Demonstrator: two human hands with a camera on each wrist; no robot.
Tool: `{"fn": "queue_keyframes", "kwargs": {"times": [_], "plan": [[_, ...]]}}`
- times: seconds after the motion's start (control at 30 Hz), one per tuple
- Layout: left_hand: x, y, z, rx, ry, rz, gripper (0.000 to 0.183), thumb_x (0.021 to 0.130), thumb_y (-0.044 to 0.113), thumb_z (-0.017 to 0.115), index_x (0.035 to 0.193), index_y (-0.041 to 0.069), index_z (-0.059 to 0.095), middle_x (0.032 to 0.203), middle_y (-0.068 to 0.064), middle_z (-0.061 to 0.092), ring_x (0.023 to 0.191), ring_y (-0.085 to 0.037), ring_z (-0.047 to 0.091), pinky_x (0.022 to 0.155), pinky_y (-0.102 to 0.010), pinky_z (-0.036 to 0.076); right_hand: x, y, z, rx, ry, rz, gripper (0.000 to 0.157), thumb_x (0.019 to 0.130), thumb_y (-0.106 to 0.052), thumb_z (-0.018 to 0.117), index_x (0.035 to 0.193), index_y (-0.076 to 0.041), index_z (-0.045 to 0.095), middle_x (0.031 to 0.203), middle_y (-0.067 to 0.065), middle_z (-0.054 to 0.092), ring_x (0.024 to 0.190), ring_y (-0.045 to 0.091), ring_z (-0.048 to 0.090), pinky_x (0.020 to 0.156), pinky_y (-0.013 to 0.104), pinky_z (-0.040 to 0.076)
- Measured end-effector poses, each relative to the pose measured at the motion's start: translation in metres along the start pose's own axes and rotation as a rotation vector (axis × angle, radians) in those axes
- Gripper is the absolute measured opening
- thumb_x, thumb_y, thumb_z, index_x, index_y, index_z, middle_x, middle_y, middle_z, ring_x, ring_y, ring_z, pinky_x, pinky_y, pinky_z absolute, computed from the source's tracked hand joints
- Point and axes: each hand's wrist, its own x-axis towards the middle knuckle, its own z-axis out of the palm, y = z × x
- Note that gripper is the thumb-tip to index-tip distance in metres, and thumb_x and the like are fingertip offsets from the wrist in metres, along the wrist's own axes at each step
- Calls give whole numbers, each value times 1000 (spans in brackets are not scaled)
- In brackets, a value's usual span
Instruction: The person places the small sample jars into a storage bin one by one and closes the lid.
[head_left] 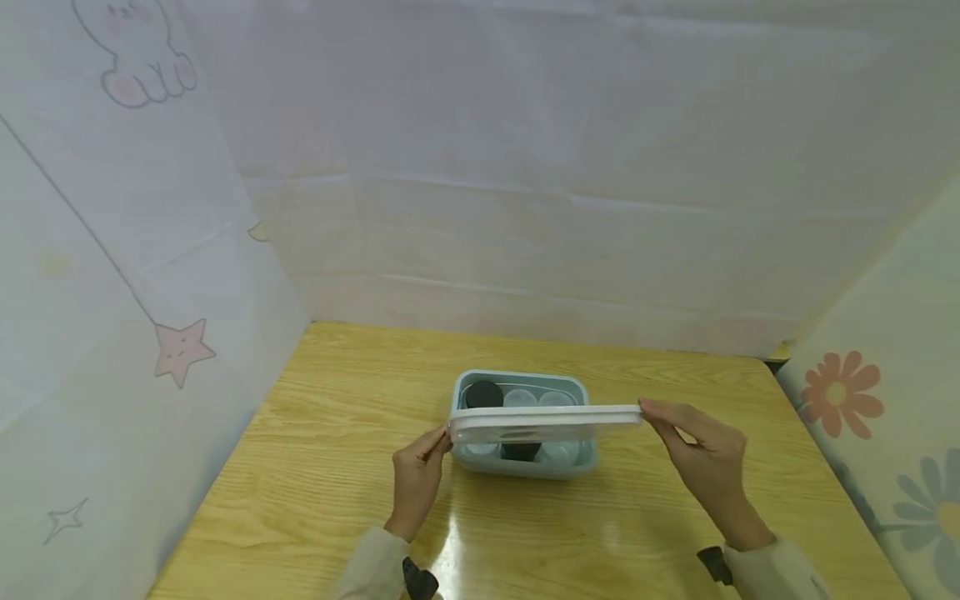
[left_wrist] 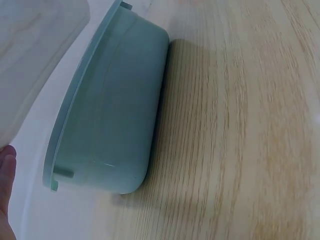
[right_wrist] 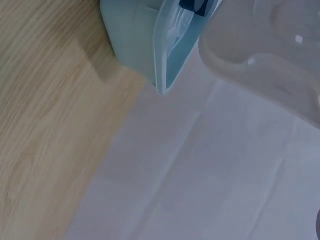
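Observation:
A white-edged, translucent lid (head_left: 547, 414) is held tilted over a light blue-green plastic box (head_left: 517, 468) standing on the table. My left hand (head_left: 420, 479) pinches the lid's left end, close beside the box's near-left rim. Out to the right, my right hand (head_left: 708, 454) pinches the opposite end between thumb and fingers, farther from the box. Inside the box are several round containers, some with black tops (head_left: 483, 394), others clear (head_left: 519, 397); the lid hides part of them. Both wrist views show the lid (right_wrist: 260, 65) apart from the box wall (left_wrist: 110, 105).
The box stands around the middle of a wood-grain table (head_left: 337, 450). Pale sheets with cartoon prints hang behind the table (head_left: 525, 208) and on both sides. A dark wrist strap piece (head_left: 417, 579) shows at the left sleeve.

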Motion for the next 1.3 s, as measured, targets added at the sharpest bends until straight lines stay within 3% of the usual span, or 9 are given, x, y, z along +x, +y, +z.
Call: {"fn": "queue_keyframes", "kwargs": {"times": [0.1,0.27,0.43,0.6,0.77,0.97,1.2,1.3], "plan": [[-1,6,0,-20,40,-94,21,83,-3,56,102,-9,63,94,-19,66,81,-12,65,66,-29,52,2,2,3,13,-15,93,12,71,13,65,82,16,65,84,17,68,83,9,65,71,14,48],[0,22,2,-34,67,-160,18,83,-5,57,99,-11,63,88,-20,65,75,-20,66,64,-34,52,2,9,6,-5,-14,296,22,65,26,61,84,16,64,83,14,68,75,5,64,63,12,48],[3,28,3,-57,92,-246,17,82,-2,59,97,-9,64,87,-19,65,73,-24,65,64,-36,52,0,24,12,-5,-18,459,18,70,23,59,86,16,63,84,15,67,74,6,63,62,14,49],[3,24,4,-91,99,-351,16,82,1,61,95,-7,64,89,-19,64,72,-25,66,65,-35,52,2,37,16,-64,-24,586,14,76,14,60,89,12,65,84,11,67,74,4,63,64,14,49],[10,30,5,-99,99,-432,15,81,-2,61,93,-11,63,87,-22,63,71,-26,66,66,-35,52,8,52,23,-100,-30,674,13,79,6,61,90,11,65,84,18,66,71,3,63,63,14,49],[10,30,5,-89,111,-507,13,81,-4,60,91,-12,63,84,-21,62,68,-23,66,64,-35,53,11,72,33,-45,-64,754,17,81,1,61,95,11,64,89,21,65,74,5,63,65,18,50],[9,28,6,-92,82,-589,12,81,-3,60,90,-11,62,82,-21,62,63,-22,65,63,-37,53,-4,110,36,28,-120,989,30,85,-14,61,104,9,61,86,-7,65,74,0,61,68,17,50],[9,22,6,-110,78,-632,14,80,-2,61,91,-12,63,80,-21,62,61,-21,65,63,-37,53,-10,120,38,43,-140,1050,33,86,-15,60,107,10,59,86,-11,63,76,-1,60,69,17,50]]}}
